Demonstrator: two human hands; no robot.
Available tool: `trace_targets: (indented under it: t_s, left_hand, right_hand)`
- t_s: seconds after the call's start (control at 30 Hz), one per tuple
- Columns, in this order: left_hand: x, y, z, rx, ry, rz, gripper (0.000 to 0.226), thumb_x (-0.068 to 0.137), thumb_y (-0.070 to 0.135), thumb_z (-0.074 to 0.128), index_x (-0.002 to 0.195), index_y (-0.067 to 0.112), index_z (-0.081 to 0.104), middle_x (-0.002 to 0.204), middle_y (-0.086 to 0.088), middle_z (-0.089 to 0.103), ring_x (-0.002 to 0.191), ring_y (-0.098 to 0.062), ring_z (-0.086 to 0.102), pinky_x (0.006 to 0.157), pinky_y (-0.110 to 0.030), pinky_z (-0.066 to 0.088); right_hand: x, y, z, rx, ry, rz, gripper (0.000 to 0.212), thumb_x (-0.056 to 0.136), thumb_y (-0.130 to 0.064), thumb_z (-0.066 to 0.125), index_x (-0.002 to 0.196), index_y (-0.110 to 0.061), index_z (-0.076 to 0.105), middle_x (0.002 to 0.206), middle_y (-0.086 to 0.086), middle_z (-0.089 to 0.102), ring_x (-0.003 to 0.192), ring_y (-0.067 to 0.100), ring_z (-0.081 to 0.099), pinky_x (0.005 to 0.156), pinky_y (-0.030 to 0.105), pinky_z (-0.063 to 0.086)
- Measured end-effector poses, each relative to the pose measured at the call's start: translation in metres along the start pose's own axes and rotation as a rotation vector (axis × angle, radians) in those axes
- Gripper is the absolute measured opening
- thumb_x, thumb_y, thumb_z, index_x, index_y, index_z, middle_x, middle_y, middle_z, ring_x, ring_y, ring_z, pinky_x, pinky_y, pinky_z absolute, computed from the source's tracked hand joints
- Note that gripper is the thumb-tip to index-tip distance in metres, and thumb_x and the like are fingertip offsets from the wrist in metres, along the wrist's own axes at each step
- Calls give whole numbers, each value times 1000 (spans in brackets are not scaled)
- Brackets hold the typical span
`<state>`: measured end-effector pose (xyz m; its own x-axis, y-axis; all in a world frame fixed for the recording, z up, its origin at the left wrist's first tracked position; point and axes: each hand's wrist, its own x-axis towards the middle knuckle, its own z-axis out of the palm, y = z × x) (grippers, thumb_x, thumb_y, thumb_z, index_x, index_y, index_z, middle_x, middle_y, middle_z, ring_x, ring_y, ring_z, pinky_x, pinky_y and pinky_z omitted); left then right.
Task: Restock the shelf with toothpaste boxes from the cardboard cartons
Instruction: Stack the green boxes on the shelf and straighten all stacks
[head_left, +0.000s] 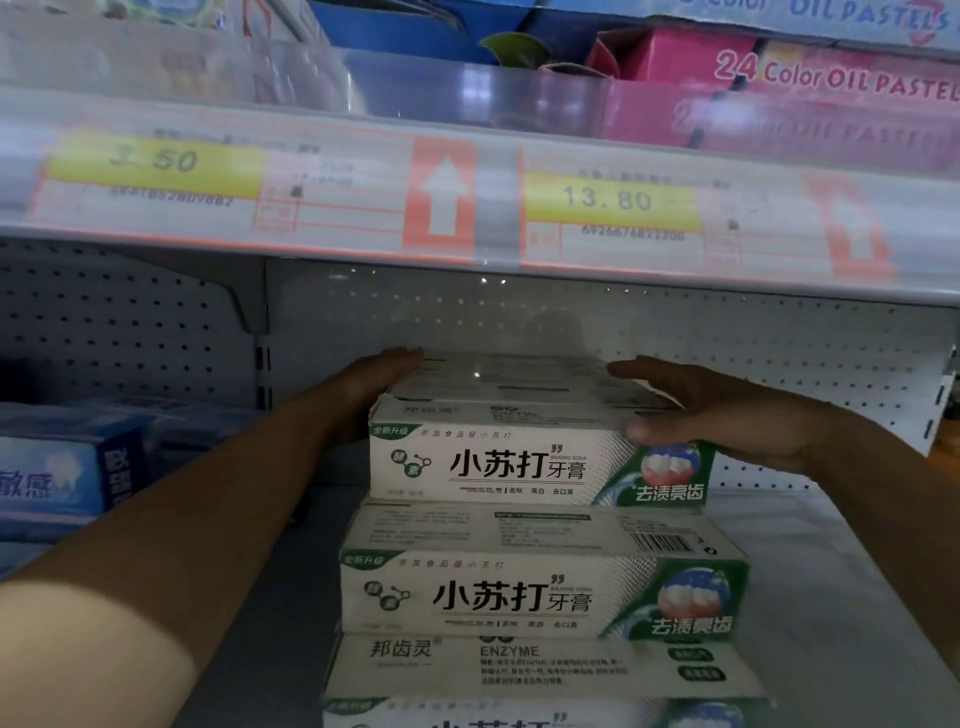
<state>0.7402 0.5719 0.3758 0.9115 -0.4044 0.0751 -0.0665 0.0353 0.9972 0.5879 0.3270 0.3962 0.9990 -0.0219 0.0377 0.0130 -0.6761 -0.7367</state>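
White and green toothpaste boxes (498, 457) lie stacked in stepped rows on the white shelf (810, 561), the highest row deepest in. My left hand (374, 384) presses flat against the left end of that top row, fingers straight. My right hand (717, 410) rests on the row's right end, fingers extended over the top and the thumb against the front face. Lower rows of the same boxes (540, 592) sit nearer to me. No cardboard carton is in view.
Blue toothpaste boxes (57, 473) stand to the left on the same shelf. A price rail (467, 197) with yellow tags runs overhead, with oil pastel packs (831, 83) above it. A perforated back panel (727, 332) closes the shelf behind.
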Motion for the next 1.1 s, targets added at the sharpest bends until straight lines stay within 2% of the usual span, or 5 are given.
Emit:
trace_targets:
  t_s: [0.13,0.43,0.8,0.93,1.1]
  left_hand:
    - [-20,-4,-3,-85,-71,-26,29,97,34,44,83,12,57,52,-1,65,41,-9,60,40,-12,45]
    - [-56,-15,-3,-117,-160,74,45,77,27,61,121,23,54,92,7,67,80,-10,65,68,-25,51]
    - [-57,-14,-4,113,11,117,53,89,38,59,137,20,44,122,-2,59,99,-17,60,86,-32,49]
    - [-79,-30,-14,207,-5,120,104,54,81,62,140,28,39,130,-2,57,112,-20,58,99,-43,46]
    - [-109,-46,-18,206,-112,70,130,42,62,82,148,38,11,147,7,39,130,-15,43,109,-42,36]
  right_hand:
    - [-6,-19,21,-280,207,-44,84,59,-62,60,135,-30,45,141,-8,33,113,8,42,83,7,36]
    - [-11,-22,32,-334,260,67,123,25,-98,47,130,-34,51,128,-4,56,102,15,60,94,36,49]
    - [-18,-24,46,-383,413,0,77,63,-73,55,121,-23,60,116,-4,61,89,11,66,78,25,54]
    - [-32,-25,53,-585,496,-29,101,53,-92,45,135,-33,44,152,-2,26,142,17,12,116,45,14]
    - [-53,-33,70,-631,274,60,118,47,-82,61,147,-38,15,156,-8,-11,143,19,-15,117,50,-2]
